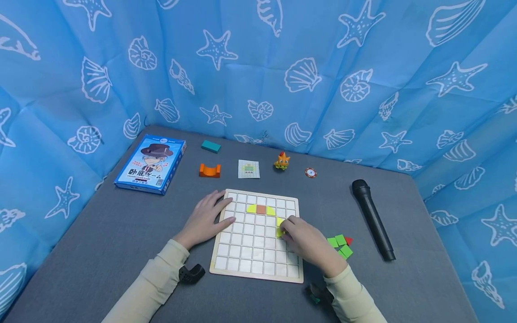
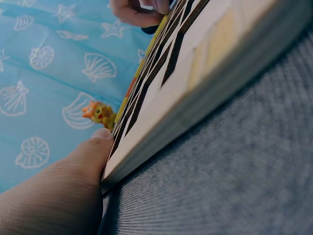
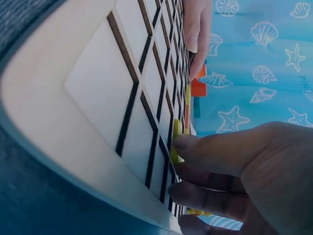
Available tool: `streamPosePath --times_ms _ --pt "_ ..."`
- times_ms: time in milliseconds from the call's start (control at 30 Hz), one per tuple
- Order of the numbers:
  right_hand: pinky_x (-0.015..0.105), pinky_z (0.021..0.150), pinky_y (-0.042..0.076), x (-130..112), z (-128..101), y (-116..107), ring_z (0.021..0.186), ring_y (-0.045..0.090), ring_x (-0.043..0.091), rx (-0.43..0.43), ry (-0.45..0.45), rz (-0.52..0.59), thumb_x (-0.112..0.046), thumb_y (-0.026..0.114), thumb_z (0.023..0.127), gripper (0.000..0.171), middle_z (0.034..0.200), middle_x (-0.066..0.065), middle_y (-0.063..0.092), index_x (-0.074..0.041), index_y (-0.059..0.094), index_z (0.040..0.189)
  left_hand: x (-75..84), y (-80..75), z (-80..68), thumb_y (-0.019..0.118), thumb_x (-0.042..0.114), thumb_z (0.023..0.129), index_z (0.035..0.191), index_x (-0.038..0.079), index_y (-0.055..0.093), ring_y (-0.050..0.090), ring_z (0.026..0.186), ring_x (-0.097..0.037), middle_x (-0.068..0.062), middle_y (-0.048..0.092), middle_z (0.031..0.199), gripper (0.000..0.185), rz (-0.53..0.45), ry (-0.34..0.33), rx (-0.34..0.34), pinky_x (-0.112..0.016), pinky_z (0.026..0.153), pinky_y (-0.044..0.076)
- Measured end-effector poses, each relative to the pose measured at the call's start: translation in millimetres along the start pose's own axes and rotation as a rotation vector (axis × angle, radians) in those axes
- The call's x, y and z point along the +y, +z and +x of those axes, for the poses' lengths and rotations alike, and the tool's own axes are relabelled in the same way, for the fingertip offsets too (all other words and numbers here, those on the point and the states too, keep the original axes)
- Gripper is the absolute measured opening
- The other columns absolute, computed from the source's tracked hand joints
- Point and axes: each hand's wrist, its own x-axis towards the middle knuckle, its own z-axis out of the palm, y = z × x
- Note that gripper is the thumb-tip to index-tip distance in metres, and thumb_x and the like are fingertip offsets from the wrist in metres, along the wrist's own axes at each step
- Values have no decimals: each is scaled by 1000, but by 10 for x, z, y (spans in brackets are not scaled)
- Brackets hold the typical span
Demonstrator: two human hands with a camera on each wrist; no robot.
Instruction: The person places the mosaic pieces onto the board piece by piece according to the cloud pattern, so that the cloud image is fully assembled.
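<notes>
Left hand (image 1: 207,219): palm down, fingers straight and slightly spread, lying flat near the middle of the bench, fingertips pointing toward its right edge. Thumb (image 2: 100,139) extended. Left forearm: cream sleeve, running in from the near edge on a diagonal; a dark strap at the wrist.

Right hand (image 1: 308,240): knuckles up, fingers (image 3: 210,147) curled downward and drawn together, tips pressed in a pinching grip. Right forearm: cream sleeve, entering from the near edge toward the right corner; a dark strap at the wrist.
</notes>
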Motion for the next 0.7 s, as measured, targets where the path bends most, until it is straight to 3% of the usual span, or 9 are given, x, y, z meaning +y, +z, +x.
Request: streamPosePath --times_ms 200,400,567,700 --pt "30 66 49 153 -105 -106 78 52 8 59 8 -3 -15 74 84 19 94 -3 61 -14 66 101 14 -9 3 50 59 92 145 23 43 20 145 -30 -6 28 156 64 -6 -5 -1 -56 113 21" --pt "36 68 50 403 -333 -265 82 58 15 82 149 -6 -16 72 86 21 96 2 63 -9 66 105 25 -25 0 51 58 92 145 22 43 20 145 -30 -6 28 156 64 -8 -6 -1 -57 113 21" --pt "43 74 52 629 -549 -365 91 60 25 -2 291 64 -18 69 88 28 102 12 61 -1 63 110 21 -19 -7 52 57 92 144 22 44 22 144 -31 -7 30 155 64 -12 6 22 -58 112 22" --pt "42 70 48 754 -687 -394 86 55 23 -100 379 100 -21 67 89 33 99 14 58 2 60 112 14 -8 -11 51 58 92 144 22 45 22 144 -32 -7 31 155 64 -12 21 32 -58 111 23"
